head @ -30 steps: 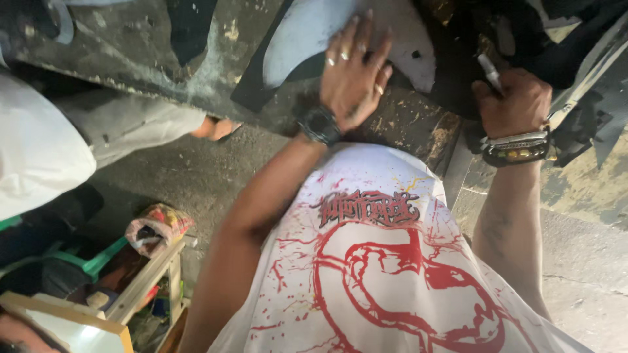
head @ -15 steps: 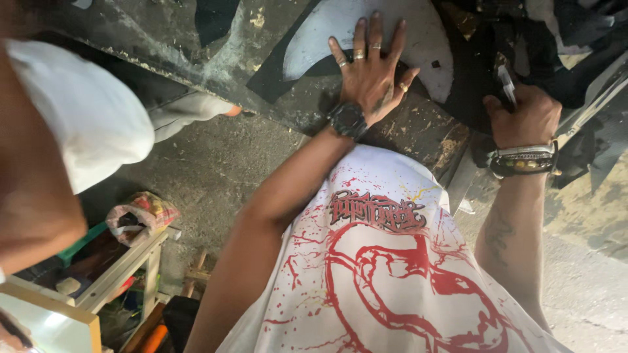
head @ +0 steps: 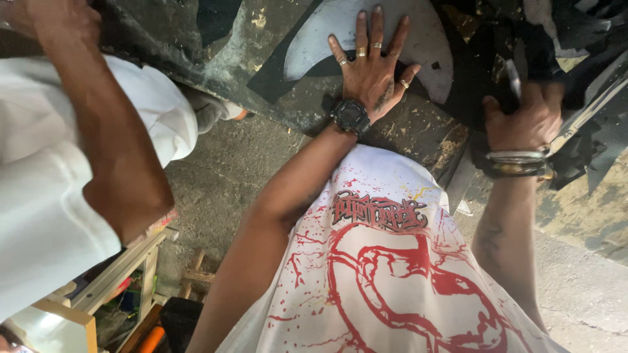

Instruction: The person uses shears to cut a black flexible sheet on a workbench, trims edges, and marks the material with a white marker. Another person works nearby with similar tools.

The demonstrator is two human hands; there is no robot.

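A pale grey curved template — a flat, crescent-like sheet with a rounded outer edge — lies flat on a dark sheet of material spread over the worn work surface, and part of it is covered by the spread fingers pressing on it. Its inner edge sweeps in an arc over the black sheet beneath. To the right, a slim cutting tool — thin, light-coloured and blurred — stands nearly upright out of a closed fist, its tip towards the dark scraps beyond the template.
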